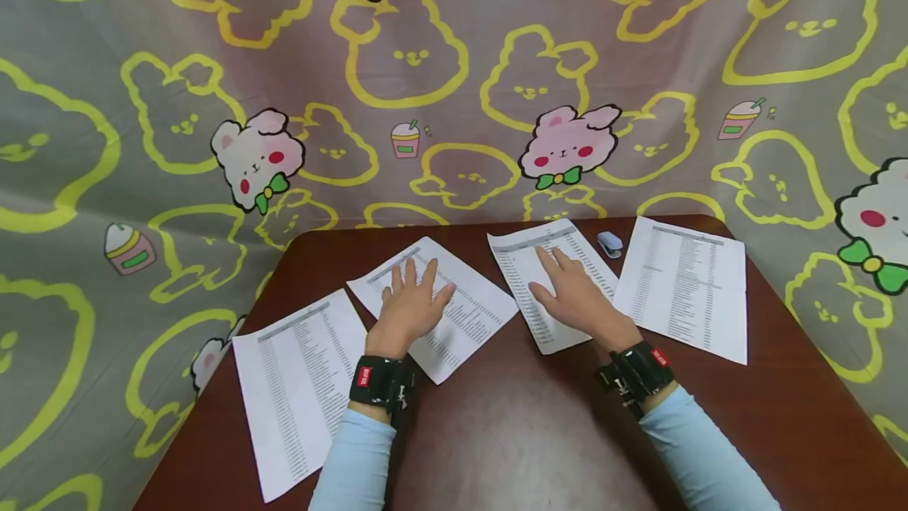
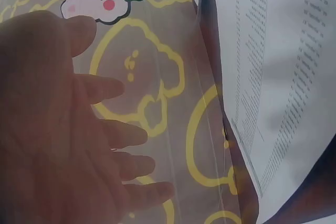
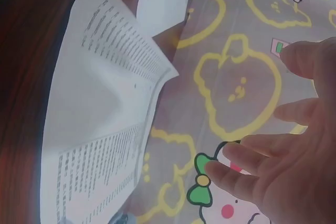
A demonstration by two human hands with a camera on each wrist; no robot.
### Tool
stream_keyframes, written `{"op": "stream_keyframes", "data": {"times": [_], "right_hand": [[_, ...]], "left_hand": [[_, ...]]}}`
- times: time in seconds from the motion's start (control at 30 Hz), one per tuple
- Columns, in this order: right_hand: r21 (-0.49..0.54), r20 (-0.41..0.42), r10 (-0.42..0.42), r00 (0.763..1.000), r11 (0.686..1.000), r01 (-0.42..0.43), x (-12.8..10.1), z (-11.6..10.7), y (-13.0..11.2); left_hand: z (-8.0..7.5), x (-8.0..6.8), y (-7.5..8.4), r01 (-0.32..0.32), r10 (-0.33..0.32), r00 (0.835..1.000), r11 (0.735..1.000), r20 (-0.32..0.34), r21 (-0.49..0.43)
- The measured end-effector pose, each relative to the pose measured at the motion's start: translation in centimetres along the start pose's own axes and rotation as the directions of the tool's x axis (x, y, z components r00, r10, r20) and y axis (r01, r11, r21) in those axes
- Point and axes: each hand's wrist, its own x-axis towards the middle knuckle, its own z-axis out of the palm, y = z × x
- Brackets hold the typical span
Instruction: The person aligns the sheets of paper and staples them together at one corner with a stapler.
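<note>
Behind and around everything, a grey cloth backdrop (image 1: 454, 61) printed with yellow bunny outlines and pink bunnies with green bows. In front of it, a dark brown bench (image 1: 511, 432) carrying four printed sheets in a loose row. No containers in sight.

Far left sheet (image 1: 298, 393), white, lying flat near the bench's left edge, dense with small columns of text. Far right sheet (image 1: 684, 286), same print, lying flat near the right edge. Left-centre sheet (image 1: 468, 314), turned at an angle, pressed flat under the left hand (image 1: 407, 310). Right-centre sheet (image 1: 528, 274), angled the other way, pressed under the right hand (image 1: 578, 298).

Fingers (image 1: 411, 274) of the left hand straight and slightly spread, palm down on its sheet, gripping nothing. Fingers (image 1: 549, 262) of the right hand likewise straight and laid flat on paper, holding nothing. Black wrist bands and light blue sleeves on both arms.

Smallest, a little blue-and-white stapler (image 1: 609, 243) lying between the two right-hand sheets, near the bench's far edge.
</note>
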Motion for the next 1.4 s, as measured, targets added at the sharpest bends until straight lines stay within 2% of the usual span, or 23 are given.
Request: {"op": "stream_keyframes", "data": {"times": [0.17, 0.4, 0.8, 1.4], "right_hand": [[0.044, -0.015, -0.007, 1.000, 0.999, 0.007, -0.1, 0.0, -0.1], [0.084, 0.003, -0.049, 0.999, 0.995, 0.049, 0.2, 0.3, -0.8], [0.125, 0.073, -0.067, 0.995, 0.991, 0.057, 0.7, 1.0, -2.7], [0.143, 0.105, -0.092, 0.990, 0.987, 0.076, 1.1, 3.0, -5.0]], "left_hand": [[-0.2, 0.0, 0.0, -0.011, 0.011, 1.000, 1.000, 0.003, -0.010], [-0.4, -0.3, -0.3, -0.002, 0.002, 1.000, 1.000, -0.018, -0.006], [-1.0, -0.9, -2.3, 0.018, -0.017, 0.999, 1.000, -0.038, 0.013], [-1.4, -1.9, -4.3, 0.068, -0.069, 0.996, 0.998, -0.056, -0.008]]}}
